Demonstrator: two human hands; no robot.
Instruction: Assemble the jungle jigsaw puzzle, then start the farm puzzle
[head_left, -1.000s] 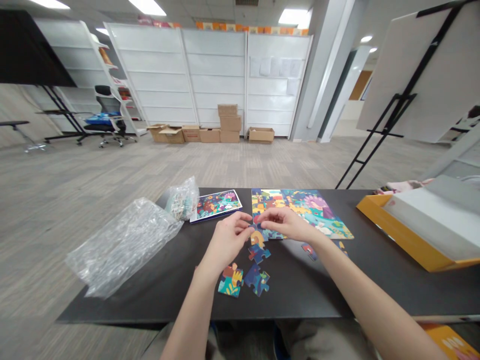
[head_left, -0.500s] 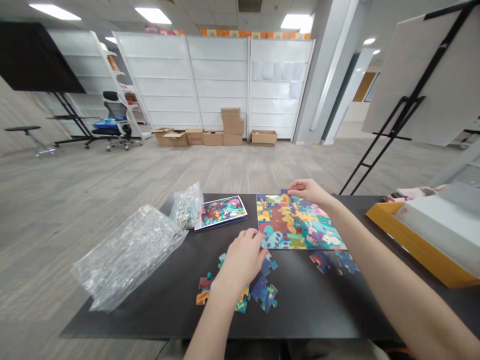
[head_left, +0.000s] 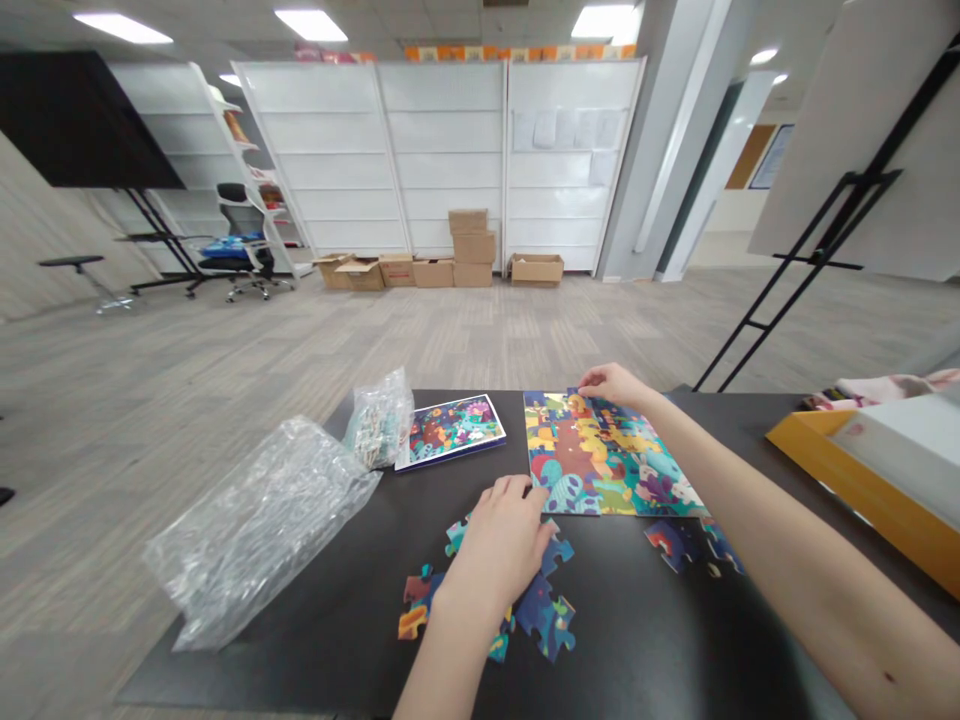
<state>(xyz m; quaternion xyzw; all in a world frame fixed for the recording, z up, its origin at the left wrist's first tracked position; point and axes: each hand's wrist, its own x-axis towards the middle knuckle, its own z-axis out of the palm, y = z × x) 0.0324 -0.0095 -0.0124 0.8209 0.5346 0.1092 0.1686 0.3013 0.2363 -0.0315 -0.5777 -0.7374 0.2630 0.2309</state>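
Observation:
The colourful jigsaw puzzle (head_left: 574, 445), mostly assembled, lies near the far edge of the black table. At its top edge my right hand (head_left: 611, 384) pinches a dark blue puzzle piece (head_left: 573, 391), largely covered by the fingers. My left hand (head_left: 504, 535) lies with its fingers slightly apart, fingertips at the puzzle's lower left corner. Beneath and around that hand are loose pieces, among them a brown-and-orange one (head_left: 413, 605) and dark blue ones (head_left: 551, 622). More loose pieces (head_left: 673, 543) lie below the puzzle on the right, partly behind my right forearm.
A picture card (head_left: 454, 430) lies left of the puzzle, touching a small plastic bag (head_left: 379, 420). A large clear plastic bag (head_left: 262, 530) covers the table's left side. An open yellow-and-white box (head_left: 862, 490) stands at the right. Cardboard boxes (head_left: 472, 245) and shelves (head_left: 442, 150) are far behind.
The piece under my right hand sticks out less above the puzzle's top edge. My left hand stays by the lower left corner. The whole view has shifted slightly.

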